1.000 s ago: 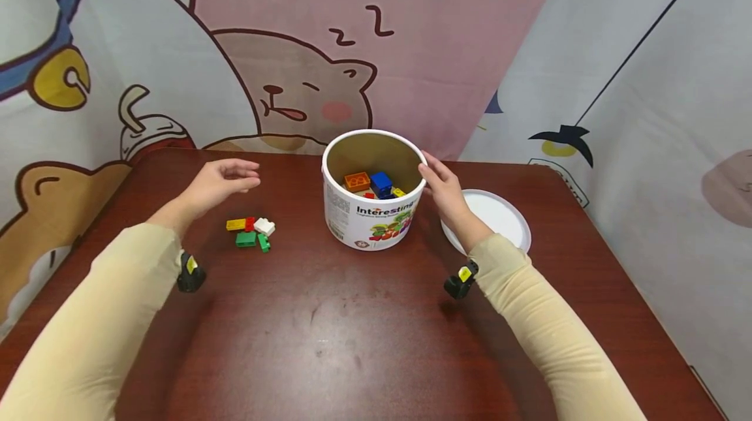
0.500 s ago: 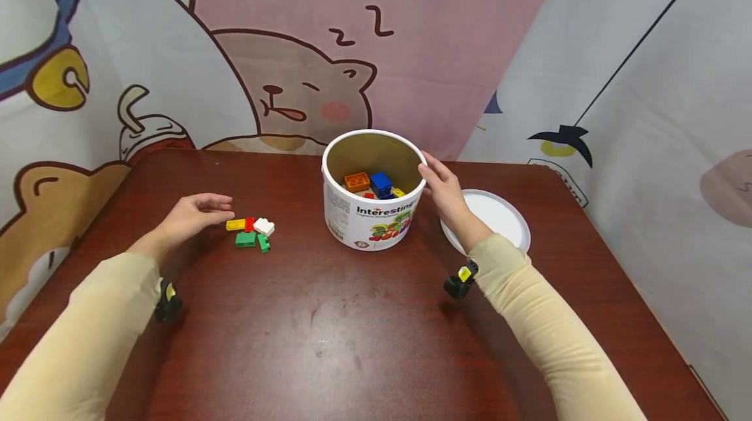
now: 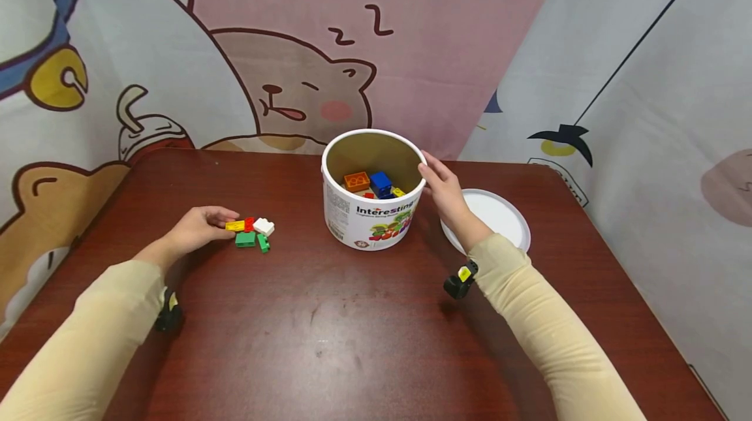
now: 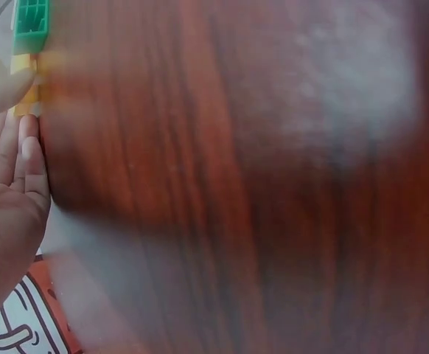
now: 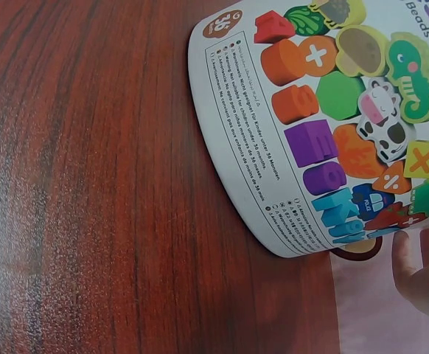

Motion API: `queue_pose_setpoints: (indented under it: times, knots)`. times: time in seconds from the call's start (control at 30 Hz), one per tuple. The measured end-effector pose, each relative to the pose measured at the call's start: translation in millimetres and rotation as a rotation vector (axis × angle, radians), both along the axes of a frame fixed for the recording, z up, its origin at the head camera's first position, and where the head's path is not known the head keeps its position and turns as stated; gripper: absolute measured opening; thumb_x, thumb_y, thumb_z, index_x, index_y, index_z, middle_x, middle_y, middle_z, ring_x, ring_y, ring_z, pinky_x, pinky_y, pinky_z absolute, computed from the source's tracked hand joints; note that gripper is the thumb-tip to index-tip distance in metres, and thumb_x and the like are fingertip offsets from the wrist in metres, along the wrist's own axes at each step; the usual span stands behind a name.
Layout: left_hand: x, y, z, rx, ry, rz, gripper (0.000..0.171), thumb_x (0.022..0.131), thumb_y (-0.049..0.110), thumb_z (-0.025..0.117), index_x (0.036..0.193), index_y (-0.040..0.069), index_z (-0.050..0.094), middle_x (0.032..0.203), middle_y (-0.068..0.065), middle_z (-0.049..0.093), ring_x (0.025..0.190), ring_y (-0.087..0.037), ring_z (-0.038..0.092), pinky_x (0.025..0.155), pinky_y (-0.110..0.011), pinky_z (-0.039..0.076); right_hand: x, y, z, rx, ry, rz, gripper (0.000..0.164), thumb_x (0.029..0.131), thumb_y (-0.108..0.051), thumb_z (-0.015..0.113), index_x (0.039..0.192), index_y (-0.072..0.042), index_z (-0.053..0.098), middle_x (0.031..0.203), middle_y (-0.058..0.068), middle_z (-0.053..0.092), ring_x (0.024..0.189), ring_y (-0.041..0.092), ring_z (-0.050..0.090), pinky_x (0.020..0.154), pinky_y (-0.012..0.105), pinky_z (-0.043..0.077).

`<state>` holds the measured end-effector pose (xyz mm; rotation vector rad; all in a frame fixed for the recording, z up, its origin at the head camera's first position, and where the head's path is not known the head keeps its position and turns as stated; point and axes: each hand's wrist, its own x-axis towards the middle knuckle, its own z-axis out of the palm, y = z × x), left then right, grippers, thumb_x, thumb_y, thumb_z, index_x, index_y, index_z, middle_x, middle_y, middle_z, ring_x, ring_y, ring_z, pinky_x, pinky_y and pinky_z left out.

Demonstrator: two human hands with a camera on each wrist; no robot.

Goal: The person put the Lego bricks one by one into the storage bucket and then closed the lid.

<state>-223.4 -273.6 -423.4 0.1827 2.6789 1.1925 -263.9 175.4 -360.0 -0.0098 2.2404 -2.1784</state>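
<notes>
My left hand [image 3: 200,228] is at the left end of a yellow toy brick [image 3: 235,226], pinching it between thumb and fingers. In the left wrist view the thumb overlaps this yellow brick [image 4: 24,74]. Beside it on the table lie a red brick [image 3: 249,224], a white brick [image 3: 264,227] and two green bricks, one larger green brick [image 3: 245,239] and one small green brick [image 3: 264,243]. My right hand [image 3: 445,189] holds the right side of a white bucket [image 3: 367,222] at its rim. Inside the bucket are an orange brick [image 3: 356,181], a blue brick [image 3: 380,183] and other pieces.
A round white lid [image 3: 496,218] lies on the brown table [image 3: 352,329] right of the bucket, partly behind the right forearm. A printed cloth [image 3: 423,49] hangs close behind the table. Each wrist wears a black camera, the right camera [image 3: 460,280] just above the table.
My left hand swung left and down, then came right onto the yellow brick, and its fingers closed on the brick. The right hand and the bucket have stayed put.
</notes>
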Motion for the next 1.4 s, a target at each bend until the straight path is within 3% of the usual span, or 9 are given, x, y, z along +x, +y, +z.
queue_pose_setpoints:
  times: [0.27,0.47,0.7,0.93,1.13,1.4]
  knots:
    - [2.3,0,4.1,-0.045,0.004,0.016,0.035,0.083,0.015,0.068,0.112,-0.003,0.063,0.103,-0.016,0.063,0.084,-0.018,0.050,0.071,-0.024,0.043,0.9,-1,-0.9,-0.009,-0.004,0.001,0.048,0.098,-0.021,0.046,0.144,-0.010,0.037,0.146,0.011,0.040,0.127,0.033,0.042,0.077,0.016,0.046]
    - [2.0,-1,10.5,-0.045,0.033,0.043,0.034,0.084,0.015,0.067,0.112,-0.004,0.063,0.108,-0.020,0.063,0.085,-0.016,0.051,0.070,-0.020,0.043,1.4,-1,-1.8,0.005,0.004,0.004,0.048,0.098,-0.021,0.046,0.144,-0.010,0.036,0.146,0.013,0.040,0.126,0.033,0.043,0.077,0.017,0.047]
    - [-2.1,4,32.0,-0.039,0.033,0.053,0.036,0.087,0.019,0.065,0.116,-0.002,0.061,0.113,-0.020,0.061,0.087,-0.015,0.053,0.070,-0.017,0.045,-0.9,-3,-2.4,0.011,0.017,0.018,0.048,0.098,-0.021,0.047,0.144,-0.011,0.037,0.144,0.013,0.042,0.122,0.032,0.046,0.075,0.016,0.048]
    - [-8.9,15,54.0,-0.017,0.044,0.033,0.038,0.087,0.025,0.066,0.117,0.002,0.061,0.105,-0.007,0.064,0.083,-0.005,0.055,0.074,-0.020,0.047,-1.1,-3,-1.6,-0.013,0.012,0.009,0.047,0.098,-0.020,0.047,0.143,-0.010,0.038,0.144,0.014,0.042,0.126,0.035,0.043,0.074,0.016,0.047]
    - [-14.9,26,70.1,0.008,0.078,0.032,0.040,0.086,0.027,0.066,0.117,0.001,0.062,0.104,-0.005,0.063,0.086,-0.009,0.054,0.073,-0.020,0.046,-1.8,-1,-1.8,-0.018,0.011,0.004,0.047,0.098,-0.020,0.047,0.143,-0.010,0.038,0.144,0.014,0.042,0.126,0.035,0.043,0.075,0.016,0.048]
    - [-21.9,44,90.7,0.046,0.089,0.024,0.037,0.086,0.027,0.067,0.116,0.005,0.063,0.100,-0.002,0.064,0.087,-0.013,0.055,0.077,-0.030,0.045,-1.5,0,-0.6,-0.014,0.007,0.001,0.048,0.098,-0.021,0.047,0.144,-0.011,0.038,0.145,0.014,0.041,0.126,0.033,0.043,0.090,0.032,0.044]
